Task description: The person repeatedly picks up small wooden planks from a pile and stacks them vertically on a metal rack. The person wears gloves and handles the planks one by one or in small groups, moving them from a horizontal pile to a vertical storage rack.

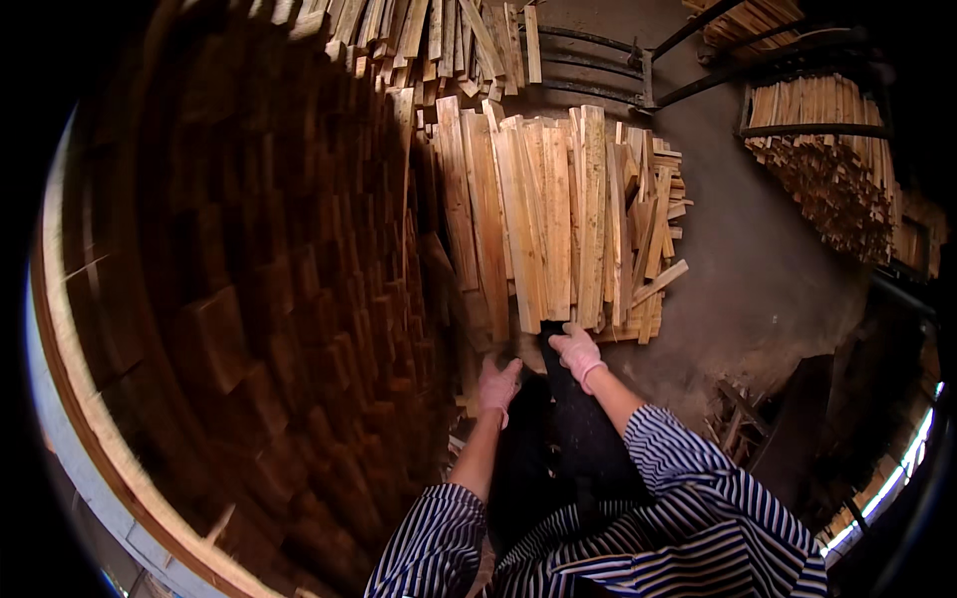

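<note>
1. Before us lies the pile (553, 214), its planks running away from us.
2. We have our left hand (498, 387) near the pile's left near corner and our right hand (576, 353) by its near edge, farther right.
3. On our left, the wall of wood (299, 329) stands alongside the pile.
4. Behind the pile, we see a second pile (449, 45), with a frame (648, 85) to its right.
5. Well to our right, across bare floor (738, 249), sits a stack (822, 164); nearer us lie scraps (736, 414).
</note>
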Demonstrator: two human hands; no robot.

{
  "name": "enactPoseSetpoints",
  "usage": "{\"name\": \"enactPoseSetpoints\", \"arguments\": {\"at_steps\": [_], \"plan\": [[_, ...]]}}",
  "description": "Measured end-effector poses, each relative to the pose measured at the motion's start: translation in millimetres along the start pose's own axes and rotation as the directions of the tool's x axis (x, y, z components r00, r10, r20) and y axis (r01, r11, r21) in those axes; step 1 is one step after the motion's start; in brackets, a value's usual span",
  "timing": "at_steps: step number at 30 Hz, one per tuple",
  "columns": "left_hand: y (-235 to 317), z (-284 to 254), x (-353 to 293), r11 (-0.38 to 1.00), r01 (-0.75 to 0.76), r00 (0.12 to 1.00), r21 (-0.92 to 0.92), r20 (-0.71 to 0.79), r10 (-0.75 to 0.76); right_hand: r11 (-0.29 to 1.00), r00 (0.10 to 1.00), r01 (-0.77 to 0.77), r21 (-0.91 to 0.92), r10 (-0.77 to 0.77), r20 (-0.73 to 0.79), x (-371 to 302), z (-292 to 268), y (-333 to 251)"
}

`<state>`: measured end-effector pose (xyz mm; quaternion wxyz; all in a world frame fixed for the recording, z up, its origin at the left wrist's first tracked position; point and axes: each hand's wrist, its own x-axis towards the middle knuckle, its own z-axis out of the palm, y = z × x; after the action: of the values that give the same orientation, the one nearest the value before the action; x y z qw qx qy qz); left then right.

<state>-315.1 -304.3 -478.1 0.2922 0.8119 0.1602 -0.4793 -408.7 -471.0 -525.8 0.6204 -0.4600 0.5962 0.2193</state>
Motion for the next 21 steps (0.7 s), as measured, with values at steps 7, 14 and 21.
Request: {"name": "enactPoseSetpoints", "arguments": {"at_steps": [7, 14, 21], "plan": [[37, 63, 163, 0.968, -0.202, 0.969, 0.15, -0.113, 0.22, 0.367, 0.87, 0.098, -0.925, -0.483, -0.1, 84, 61, -11], [-28, 35, 231, 0.947, -0.159, 0.96, -0.28, 0.179, 0.215, 0.396, 0.765, 0.051, -0.917, -0.605, -0.219, 102, 100, 20], [57, -25, 149, 0.851, 0.063, 0.896, -0.521, 0.405, 0.182, 0.335, 0.672, -0.155, -0.929, -0.654, -0.348, 125, 112, 41]]}}
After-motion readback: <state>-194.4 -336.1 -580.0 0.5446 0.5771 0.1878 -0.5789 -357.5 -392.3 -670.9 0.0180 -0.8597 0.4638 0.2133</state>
